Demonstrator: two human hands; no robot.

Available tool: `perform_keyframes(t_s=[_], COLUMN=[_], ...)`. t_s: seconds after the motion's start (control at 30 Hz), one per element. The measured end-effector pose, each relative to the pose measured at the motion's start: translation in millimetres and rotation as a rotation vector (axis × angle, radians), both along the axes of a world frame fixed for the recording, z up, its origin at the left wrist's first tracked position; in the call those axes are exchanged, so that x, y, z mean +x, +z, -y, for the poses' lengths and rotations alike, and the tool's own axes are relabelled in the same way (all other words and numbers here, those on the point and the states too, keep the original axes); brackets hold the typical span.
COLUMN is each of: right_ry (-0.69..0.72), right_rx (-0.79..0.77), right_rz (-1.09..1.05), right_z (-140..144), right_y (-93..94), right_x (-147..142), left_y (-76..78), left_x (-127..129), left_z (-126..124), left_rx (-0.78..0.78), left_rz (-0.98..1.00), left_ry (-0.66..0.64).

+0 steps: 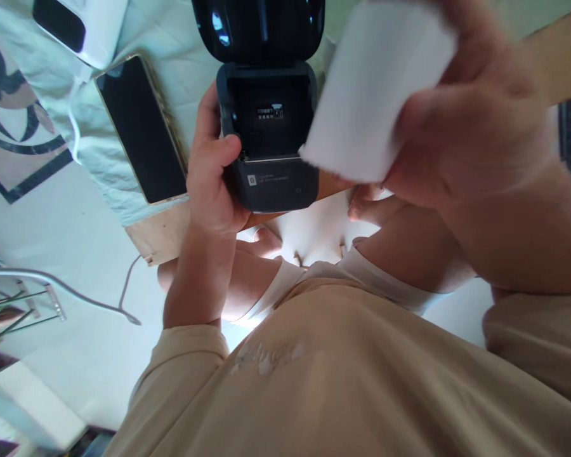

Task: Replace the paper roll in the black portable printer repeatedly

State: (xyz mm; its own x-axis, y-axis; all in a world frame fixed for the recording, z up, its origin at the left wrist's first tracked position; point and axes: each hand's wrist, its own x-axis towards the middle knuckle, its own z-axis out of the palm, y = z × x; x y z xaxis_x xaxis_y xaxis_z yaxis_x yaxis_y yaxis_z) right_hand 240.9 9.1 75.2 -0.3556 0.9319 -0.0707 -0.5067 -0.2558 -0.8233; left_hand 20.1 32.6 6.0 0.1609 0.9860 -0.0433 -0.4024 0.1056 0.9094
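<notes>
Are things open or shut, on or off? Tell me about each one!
Black device: lid open, inside showing
White roll: held up, tilted, blurry
Left hand: gripping the black device
Right hand: closed on the white roll
Phone: face up, screen dark
White cable: bent
Cloth: wrinkled

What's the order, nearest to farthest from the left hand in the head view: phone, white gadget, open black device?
1. Open black device: gripped in the left hand.
2. Phone: left of the hand.
3. White gadget: beyond the phone, upper left.
</notes>
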Motion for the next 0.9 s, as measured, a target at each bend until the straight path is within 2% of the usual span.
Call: perform_keyframes(t_s=[0.13,0.23,0.33,0.43,0.53,0.67,0.8,0.9], right_ry=[0.216,0.168,0.149,0.248,0.357,0.410,0.409,0.374], right_rx=[-0.155,-0.209,-0.137,-0.091,-0.057,0.036,0.067,0.099], right_rz=[-0.019,0.051,0.136,0.192,0.212,0.149,0.082,0.074], right_z=[6,5,4,2,1,0,0,0], right_y=[-1.8,-3.5,-3.6,-2.2,-1.6,-4.2,-8.4,-10.4], right_x=[-12,-11,-8,-5,-2,0,-1,-3], left_y=[6.7,7.5,3.5,3.0,12.0,24.5,25.2,25.6], left_x=[0,-1,0,1,1,-4,-12,-18], left_z=[1,1,-1,-1,5,11,10,8], left_rx=[-0.015,-0.029,-0.029,-0.027,-0.026,0.083,0.192,0.126], left_rz=[0.038,0.025,-0.035,-0.049,-0.099,-0.355,-0.510,-0.553], left_ry=[-0.022,-0.031,-0.010,0.018,0.008,0.006,0.024,0.084])
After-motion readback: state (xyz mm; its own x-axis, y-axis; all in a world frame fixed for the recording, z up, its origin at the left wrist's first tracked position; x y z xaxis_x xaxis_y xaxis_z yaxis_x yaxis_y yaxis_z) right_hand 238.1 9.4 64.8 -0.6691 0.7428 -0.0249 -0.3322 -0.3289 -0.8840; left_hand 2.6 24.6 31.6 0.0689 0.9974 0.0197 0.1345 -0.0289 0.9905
